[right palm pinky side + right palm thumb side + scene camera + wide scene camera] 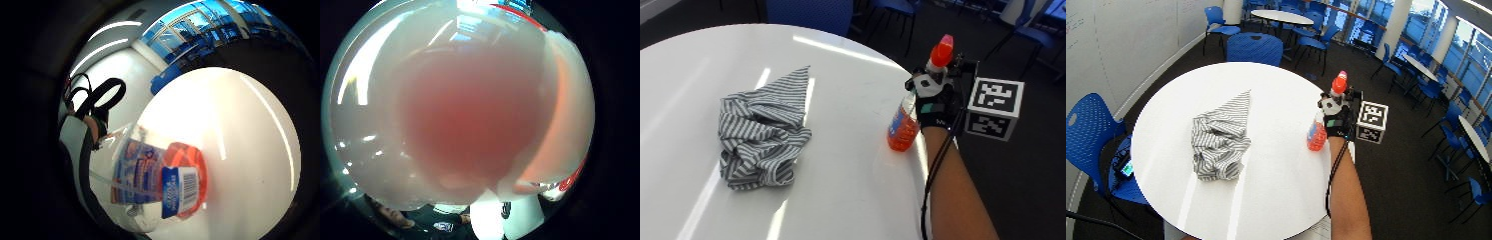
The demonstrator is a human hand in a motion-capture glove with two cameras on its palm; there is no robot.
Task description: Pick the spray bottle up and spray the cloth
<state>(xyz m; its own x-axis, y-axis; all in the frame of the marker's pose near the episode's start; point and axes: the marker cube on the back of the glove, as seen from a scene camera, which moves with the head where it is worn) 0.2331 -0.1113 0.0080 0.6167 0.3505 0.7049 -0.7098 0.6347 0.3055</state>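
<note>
My gloved right hand (936, 107) grips the spray bottle (905, 122), standing at the round table's (840, 200) edge. The striped cloth (763, 135), mid-table, still awaits lifting and spraying.

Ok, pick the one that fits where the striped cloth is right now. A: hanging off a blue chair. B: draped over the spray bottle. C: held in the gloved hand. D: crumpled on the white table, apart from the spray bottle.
D: the striped cloth lies bunched on the white table, well apart from the spray bottle, which the gloved right hand grips at the table's edge.
</note>
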